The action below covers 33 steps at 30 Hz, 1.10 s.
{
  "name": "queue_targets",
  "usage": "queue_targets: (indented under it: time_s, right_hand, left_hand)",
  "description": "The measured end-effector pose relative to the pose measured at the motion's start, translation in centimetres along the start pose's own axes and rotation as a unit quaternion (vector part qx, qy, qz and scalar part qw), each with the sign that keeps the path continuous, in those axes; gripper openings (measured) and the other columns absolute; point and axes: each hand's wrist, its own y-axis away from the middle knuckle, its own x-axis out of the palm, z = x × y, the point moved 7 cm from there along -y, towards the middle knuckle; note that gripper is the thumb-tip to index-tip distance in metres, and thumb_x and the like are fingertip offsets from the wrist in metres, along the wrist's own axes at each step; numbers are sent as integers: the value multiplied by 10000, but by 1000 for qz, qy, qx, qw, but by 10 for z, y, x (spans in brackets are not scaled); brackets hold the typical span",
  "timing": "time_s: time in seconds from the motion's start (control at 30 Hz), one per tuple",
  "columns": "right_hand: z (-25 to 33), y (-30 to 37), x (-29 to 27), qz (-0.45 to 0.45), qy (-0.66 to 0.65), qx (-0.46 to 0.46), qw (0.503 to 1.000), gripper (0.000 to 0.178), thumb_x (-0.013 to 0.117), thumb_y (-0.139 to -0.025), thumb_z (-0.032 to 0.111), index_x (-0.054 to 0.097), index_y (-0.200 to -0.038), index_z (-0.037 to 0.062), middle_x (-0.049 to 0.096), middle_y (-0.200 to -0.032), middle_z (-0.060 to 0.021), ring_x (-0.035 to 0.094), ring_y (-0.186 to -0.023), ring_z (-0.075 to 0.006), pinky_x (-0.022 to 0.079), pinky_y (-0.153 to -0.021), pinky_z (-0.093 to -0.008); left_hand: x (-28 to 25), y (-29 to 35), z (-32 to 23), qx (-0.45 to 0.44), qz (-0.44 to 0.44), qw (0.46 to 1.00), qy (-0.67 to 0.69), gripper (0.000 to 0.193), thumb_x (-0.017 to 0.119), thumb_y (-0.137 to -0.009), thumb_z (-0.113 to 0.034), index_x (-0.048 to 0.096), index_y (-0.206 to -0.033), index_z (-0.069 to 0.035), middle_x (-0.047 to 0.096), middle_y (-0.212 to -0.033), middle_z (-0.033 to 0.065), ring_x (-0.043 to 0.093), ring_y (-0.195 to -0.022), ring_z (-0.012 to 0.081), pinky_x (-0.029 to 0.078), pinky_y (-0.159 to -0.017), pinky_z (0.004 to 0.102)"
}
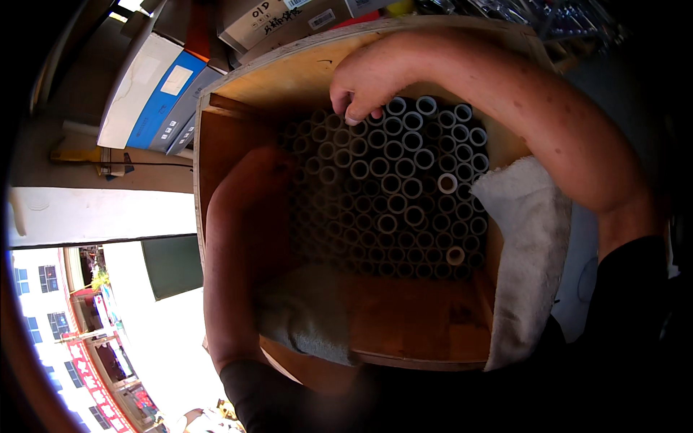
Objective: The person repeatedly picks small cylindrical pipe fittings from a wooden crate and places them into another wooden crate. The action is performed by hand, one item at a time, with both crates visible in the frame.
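A deep wooden box [422, 317] holds many short, pale, hollow tubes [411, 141] packed side by side with their round ends facing up. My right hand [364, 86] reaches over from the right and bends down at the far rows. Its fingers are curled together close to the tube rims; whatever they grip, if anything, is hidden. Deep inside, by the left wall, my left hand [274, 162] is beside the leftmost tubes. Shadow covers its fingers, so I cannot see their pose.
A grey cloth [530, 252] drapes over the right rim, and a darker cloth [307, 317] covers part of the near rim. Cardboard boxes [289, 25] stand behind, with a white and blue box [151, 90] at the far left. A yellow tool [76, 155] lies beyond the left wall.
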Motion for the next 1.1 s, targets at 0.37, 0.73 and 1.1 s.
queue_targets:
  time_s: [0.37, 0.73, 1.1]
  right_hand:
    - [-1, -2, 1, 16, -10, -13, 1000, 330, 600, -819, 229, 584, -1064, 8, 643, -906, -106, 655, -785, -187, 531, -668, -314]
    - [4, 0, -2, -7, 9, 2, 1000, 373, 572, -796, 260, 603, -1102, 49, 667, -772, -57, 632, -750, -163, 485, -684, -321]
    - [6, -6, -1, 14, 5, -20, 1000, 328, 587, -826, 223, 584, -1071, 5, 646, -896, -107, 656, -781, -182, 531, -655, -306]
  left_hand:
    - [138, -10, -65, 178, 189, 909, -326, 284, 552, -724, 8, 644, -981, -72, 584, -925, 111, 601, -841, 264, 499, -704, 333]
    - [160, -11, -35, 293, 168, 813, -475, 333, 562, -700, -9, 634, -1010, -106, 571, -929, 97, 605, -822, 259, 509, -659, 335]
    - [144, -16, -38, 107, 198, 884, -409, 214, 545, -758, -72, 615, -960, -80, 585, -864, 118, 612, -762, 238, 491, -599, 318]
